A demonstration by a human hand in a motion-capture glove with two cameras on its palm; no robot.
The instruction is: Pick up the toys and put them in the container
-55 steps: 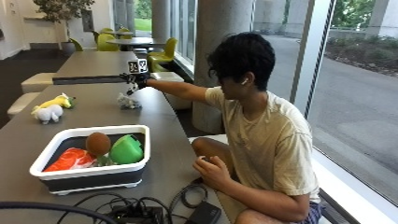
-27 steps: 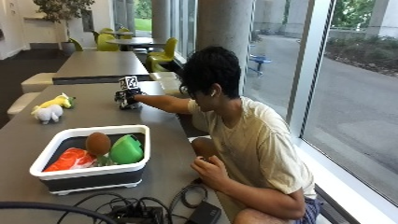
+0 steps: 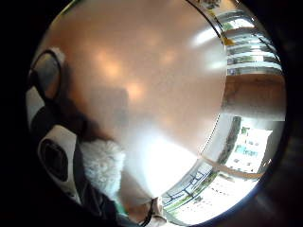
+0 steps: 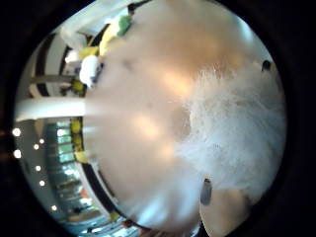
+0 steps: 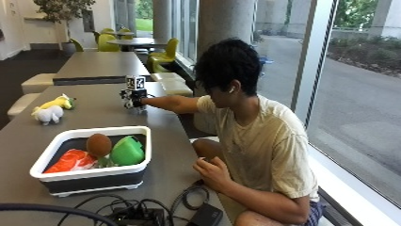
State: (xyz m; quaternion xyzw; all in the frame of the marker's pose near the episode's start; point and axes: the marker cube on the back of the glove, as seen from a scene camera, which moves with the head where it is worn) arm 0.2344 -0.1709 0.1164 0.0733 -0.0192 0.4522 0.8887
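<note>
The long grey worktop (image 5: 100, 110) carries a white-rimmed dark container (image 5: 94, 176) near its front edge. At 10 o'clock from it, well apart, 2 plush toys, 1 white (image 5: 47, 114) and 1 yellow (image 5: 58, 101), lie together. At 6 o'clock, black cables (image 5: 134, 212) sprawl.
</note>
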